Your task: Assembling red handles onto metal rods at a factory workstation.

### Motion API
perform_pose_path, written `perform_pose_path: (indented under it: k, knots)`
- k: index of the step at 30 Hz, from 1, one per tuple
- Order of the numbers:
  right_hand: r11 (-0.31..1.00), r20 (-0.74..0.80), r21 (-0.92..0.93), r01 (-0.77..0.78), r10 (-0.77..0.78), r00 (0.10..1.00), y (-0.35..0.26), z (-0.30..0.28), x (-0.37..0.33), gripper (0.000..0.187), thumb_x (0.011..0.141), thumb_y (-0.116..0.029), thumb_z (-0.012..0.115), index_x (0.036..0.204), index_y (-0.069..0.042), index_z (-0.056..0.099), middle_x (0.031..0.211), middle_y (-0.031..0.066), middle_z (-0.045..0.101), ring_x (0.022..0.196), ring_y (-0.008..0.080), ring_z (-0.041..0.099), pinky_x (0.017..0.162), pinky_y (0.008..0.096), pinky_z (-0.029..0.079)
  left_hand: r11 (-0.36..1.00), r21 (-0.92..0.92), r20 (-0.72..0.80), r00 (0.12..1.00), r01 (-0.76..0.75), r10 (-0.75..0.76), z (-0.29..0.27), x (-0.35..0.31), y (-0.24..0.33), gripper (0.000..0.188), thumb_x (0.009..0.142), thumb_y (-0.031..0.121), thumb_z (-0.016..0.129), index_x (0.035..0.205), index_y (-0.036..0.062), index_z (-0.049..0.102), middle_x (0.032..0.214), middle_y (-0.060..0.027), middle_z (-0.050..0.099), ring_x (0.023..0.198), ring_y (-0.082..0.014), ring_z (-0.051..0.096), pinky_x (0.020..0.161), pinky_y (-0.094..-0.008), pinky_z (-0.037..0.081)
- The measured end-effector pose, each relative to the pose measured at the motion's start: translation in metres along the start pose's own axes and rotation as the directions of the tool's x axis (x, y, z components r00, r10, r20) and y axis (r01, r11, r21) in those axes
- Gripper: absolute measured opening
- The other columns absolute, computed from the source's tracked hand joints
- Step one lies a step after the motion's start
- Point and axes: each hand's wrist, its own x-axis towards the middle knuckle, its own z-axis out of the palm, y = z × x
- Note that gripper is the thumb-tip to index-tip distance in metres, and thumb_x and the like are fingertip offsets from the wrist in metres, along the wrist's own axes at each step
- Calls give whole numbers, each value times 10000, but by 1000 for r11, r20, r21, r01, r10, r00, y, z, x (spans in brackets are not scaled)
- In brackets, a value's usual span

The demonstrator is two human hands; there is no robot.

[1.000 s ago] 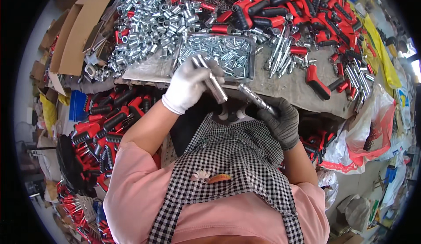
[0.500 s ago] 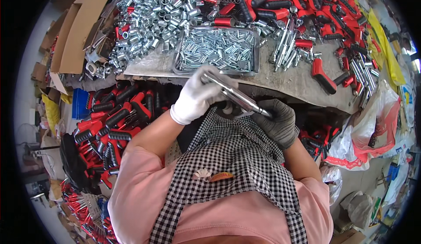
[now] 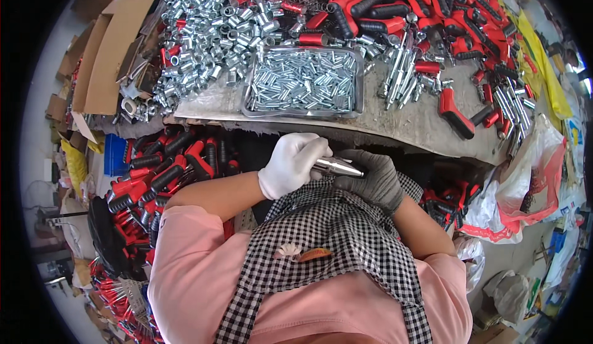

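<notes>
In front of my apron, a shiny metal tube with a tapered end (image 3: 336, 167) points to the right. My left hand (image 3: 295, 165), in a white glove, is closed around its wider left part, fingers curled over the top. My right hand (image 3: 375, 180), in a dark grey glove, is closed about the tapered end, whose tip lies against the glove. The palm sides of both hands are hidden. Just beyond them, a metal tray (image 3: 247, 104) of small silver pins (image 3: 302, 81) rests at the bench's front edge.
Silver collars (image 3: 216, 35) are heaped at the back left of the bench (image 3: 395, 125). Red-and-black handles (image 3: 457, 112) and metal rods (image 3: 401, 75) lie to the right. More handles (image 3: 167, 165) fill the space below left. A cardboard box (image 3: 114, 54) stands far left, plastic bags (image 3: 525, 189) right.
Both hands have come closer together, the left moving down toward the apron with the tube. Less of the tube shows between them. The bench has shifted slightly down in view.
</notes>
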Motion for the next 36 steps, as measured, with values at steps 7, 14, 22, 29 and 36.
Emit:
perform_pose_path:
  k: [7, 14, 22, 29, 36]
  knots:
    - [969, -79, -119, 215, -225, 971, -10, -18, 3, 590, 696, -184, 913, 1213, -18, 683, 1024, 103, 749, 942, 149, 709, 845, 304, 569, 871, -350, 23, 933, 344, -360, 3, 23, 11, 339, 1021, 181, 444, 934, -59, 667, 736, -109, 670, 505, -121, 630, 420, -222, 467]
    - [969, -60, -164, 186, -198, 978, -2, -40, -13, 628, 682, -118, 908, 1246, 7, 660, 1073, 102, 748, 970, 158, 708, 847, 308, 575, 860, -270, 219, 897, 434, -384, -34, 33, 10, 440, 1042, 264, 466, 1062, -121, 678, 871, -179, 727, 589, -165, 691, 480, -245, 546]
    - [920, -110, -237, 313, -345, 932, 6, 0, -9, 698, 700, -310, 879, 1294, -63, 609, 1050, 130, 720, 875, 318, 715, 812, 370, 574, 852, -255, 178, 889, 457, -423, 8, 24, 16, 495, 1042, 266, 391, 1003, -123, 693, 796, -158, 720, 533, -143, 640, 463, -235, 499]
    - [924, -97, -241, 298, -328, 940, 10, -3, -7, 524, 744, -320, 842, 1161, -47, 680, 912, 180, 707, 829, 372, 699, 758, 409, 565, 840, -323, 177, 900, 435, -398, 9, 20, 11, 585, 1069, 324, 329, 1001, -127, 695, 795, -184, 719, 496, -159, 621, 435, -253, 508]
    - [843, -138, -465, 271, -371, 918, 9, -3, -6, 614, 702, -287, 895, 1207, -23, 667, 913, 147, 741, 807, 302, 742, 702, 352, 592, 778, -337, 159, 846, 530, -508, 13, 31, 10, 636, 1065, 378, 336, 1000, -147, 689, 788, -187, 716, 483, -178, 617, 415, -261, 510]
